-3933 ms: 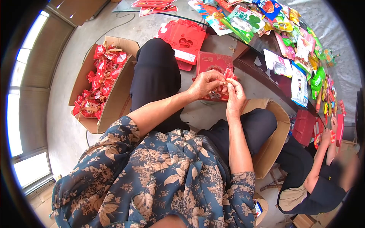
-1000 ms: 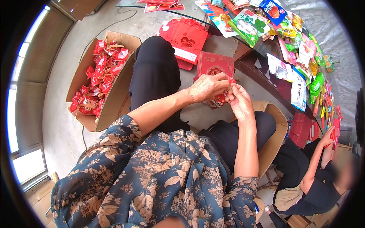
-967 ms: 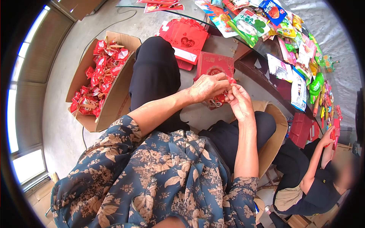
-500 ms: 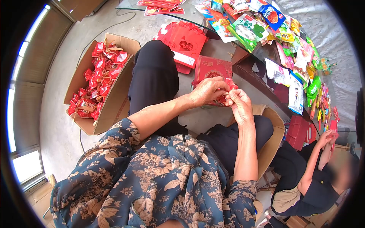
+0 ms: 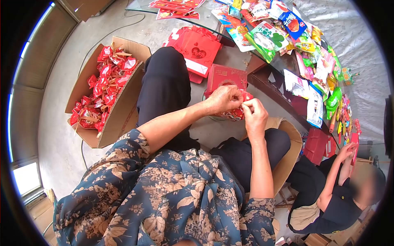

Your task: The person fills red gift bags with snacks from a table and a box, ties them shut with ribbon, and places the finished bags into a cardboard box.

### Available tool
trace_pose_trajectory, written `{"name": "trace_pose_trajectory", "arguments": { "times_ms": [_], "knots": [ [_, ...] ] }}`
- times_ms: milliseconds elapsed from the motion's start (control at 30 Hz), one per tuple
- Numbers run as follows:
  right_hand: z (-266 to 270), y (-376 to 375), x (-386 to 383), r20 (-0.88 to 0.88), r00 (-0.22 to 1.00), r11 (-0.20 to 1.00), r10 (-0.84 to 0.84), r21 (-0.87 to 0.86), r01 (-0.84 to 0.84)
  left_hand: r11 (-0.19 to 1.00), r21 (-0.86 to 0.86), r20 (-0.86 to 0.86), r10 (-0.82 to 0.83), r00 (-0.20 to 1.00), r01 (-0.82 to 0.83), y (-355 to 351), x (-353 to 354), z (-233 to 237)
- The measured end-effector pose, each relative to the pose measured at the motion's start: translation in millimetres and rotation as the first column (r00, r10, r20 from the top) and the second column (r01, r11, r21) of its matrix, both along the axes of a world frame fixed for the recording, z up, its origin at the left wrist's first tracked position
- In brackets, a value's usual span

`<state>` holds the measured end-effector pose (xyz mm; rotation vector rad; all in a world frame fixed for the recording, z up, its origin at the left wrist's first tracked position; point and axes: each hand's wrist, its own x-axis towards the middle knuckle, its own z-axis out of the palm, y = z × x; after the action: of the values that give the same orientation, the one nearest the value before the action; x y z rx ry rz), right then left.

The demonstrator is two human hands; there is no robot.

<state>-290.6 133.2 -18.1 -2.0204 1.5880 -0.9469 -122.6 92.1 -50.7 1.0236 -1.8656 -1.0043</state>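
The left hand (image 5: 223, 99) and right hand (image 5: 254, 116) meet above the lap, fingertips pinched on a small red foil-wrapped gift pouch (image 5: 241, 107) held between them. Just beyond lies a flat red printed gift box (image 5: 225, 77). To the left, an open brown cardboard carton (image 5: 119, 115) holds similar red pouches (image 5: 102, 88).

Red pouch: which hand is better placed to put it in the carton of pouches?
Left, probably. Both the left hand and the right hand have a grip on the red pouch, but the carton sits on the person's left; the right hand would have to cross the body.
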Motion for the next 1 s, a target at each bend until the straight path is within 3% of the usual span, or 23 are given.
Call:
{"name": "trace_pose_trajectory", "arguments": {
  "times_ms": [67,200,433,533,700,900,1000],
  "knots": [
    [1,0,6,-0.275,0.962,0.955,0.002,-0.286,-0.083,0.999,0.050,-0.053,0.004,0.999,-0.001,-2,1,0],
    [-5,-3,10,-0.331,0.941,0.937,-0.072,-0.345,-0.050,0.997,0.067,-0.107,0.038,0.993,-0.031,-2,0,2],
    [-10,-8,10,-0.092,0.996,0.900,0.017,-0.432,-0.055,0.953,0.302,-0.115,0.007,0.993,0.028,-5,2,-7],
    [-8,-8,11,-0.069,0.996,0.889,0.053,-0.451,-0.078,0.748,0.631,-0.373,0.059,0.926,0.206,-2,6,6],
    [0,-11,9,-0.092,0.991,0.886,0.094,-0.446,-0.126,0.802,0.534,-0.610,0.146,0.779,0.267,-2,-2,-3],
    [-1,-10,7,-0.105,0.986,0.890,0.128,-0.426,-0.161,0.836,0.495,-0.499,0.052,0.865,0.235,0,8,11],
    [-2,-8,8,-0.095,0.987,0.895,0.126,-0.418,-0.154,0.777,0.577,-0.500,0.090,0.861,0.253,2,8,12]
  ]
}}
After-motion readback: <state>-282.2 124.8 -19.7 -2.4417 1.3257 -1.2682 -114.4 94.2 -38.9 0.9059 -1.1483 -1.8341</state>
